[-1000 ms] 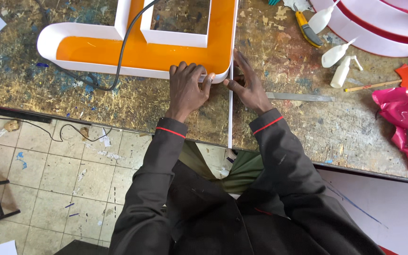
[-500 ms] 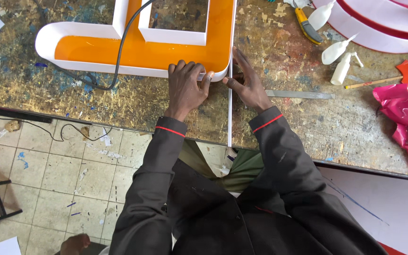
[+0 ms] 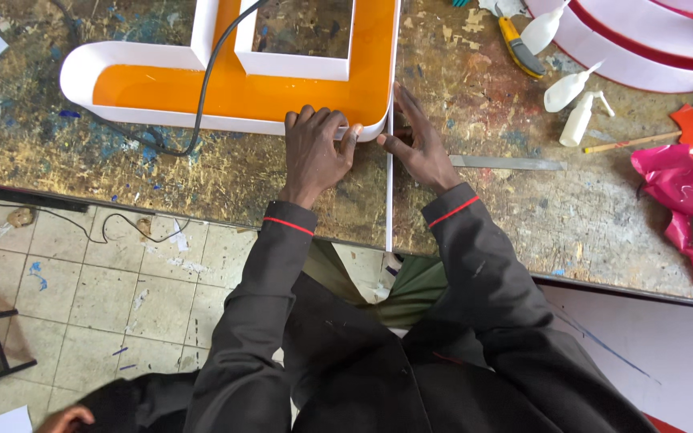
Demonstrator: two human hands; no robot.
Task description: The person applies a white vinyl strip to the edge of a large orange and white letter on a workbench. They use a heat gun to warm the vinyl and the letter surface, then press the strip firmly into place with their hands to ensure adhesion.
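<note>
A large sign letter (image 3: 226,92) with an orange face and white side walls lies flat on the worn workbench (image 3: 202,176). My left hand (image 3: 317,152) presses its fingers on the white wall at the letter's rounded near-right corner. My right hand (image 3: 416,143) lies flat beside it, fingers along a thin white strip (image 3: 389,200) that stands on edge against the letter's right side and runs back past the bench edge. Both hands touch the white edging; neither lifts anything.
A black cable (image 3: 202,96) crosses the letter. A metal ruler (image 3: 507,163) lies right of my right hand. Glue bottles (image 3: 575,96), a yellow utility knife (image 3: 519,44), a pink bag (image 3: 683,200) and a red-and-white sign piece (image 3: 643,40) sit at the right. Tiled floor (image 3: 98,297) lies below.
The view has shifted slightly. My hands stay at the same corner of the letter, with the left fingers pressing a little closer to the strip.
</note>
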